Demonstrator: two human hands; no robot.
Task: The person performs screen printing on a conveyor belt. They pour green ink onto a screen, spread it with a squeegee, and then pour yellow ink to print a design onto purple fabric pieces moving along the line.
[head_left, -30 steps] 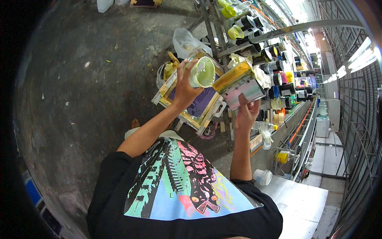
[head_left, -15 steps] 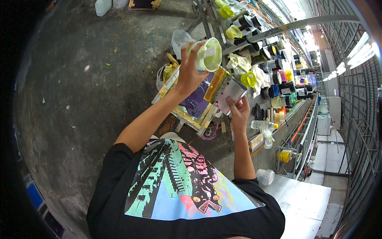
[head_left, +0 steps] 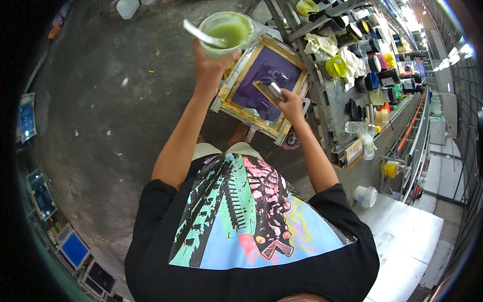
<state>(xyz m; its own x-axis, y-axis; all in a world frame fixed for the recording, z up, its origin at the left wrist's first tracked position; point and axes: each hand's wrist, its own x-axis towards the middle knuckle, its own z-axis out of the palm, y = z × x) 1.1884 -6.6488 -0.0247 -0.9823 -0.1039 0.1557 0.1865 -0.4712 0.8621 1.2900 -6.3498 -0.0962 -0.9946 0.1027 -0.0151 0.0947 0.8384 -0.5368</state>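
My left hand [head_left: 206, 63] grips a translucent cup of pale green liquid [head_left: 227, 31], with a white stick [head_left: 197, 31] leaning in it. My right hand [head_left: 289, 105] is closed on a squeegee [head_left: 266, 90] with a yellow edge and silver body, held above a screen [head_left: 254, 68] that has a purple middle. The screen's wooden frame [head_left: 231, 92], smeared with paint, rests tilted on a low support in front of me. The cup is above the frame's upper-left side.
A steel rack with many ink tubs [head_left: 372, 65], pale rags [head_left: 347, 60] and plastic bottles [head_left: 357, 127] runs along the right. A white bucket [head_left: 366, 196] sits by a pale board [head_left: 402, 236]. Screens [head_left: 75, 249] stand at the left edge; a jug [head_left: 128, 7] is on the floor above.
My left hand has moved the cup up and left, away from the squeegee. My right hand has moved left and up over the screen, turning the squeegee. The view has shifted, showing more screens at left.
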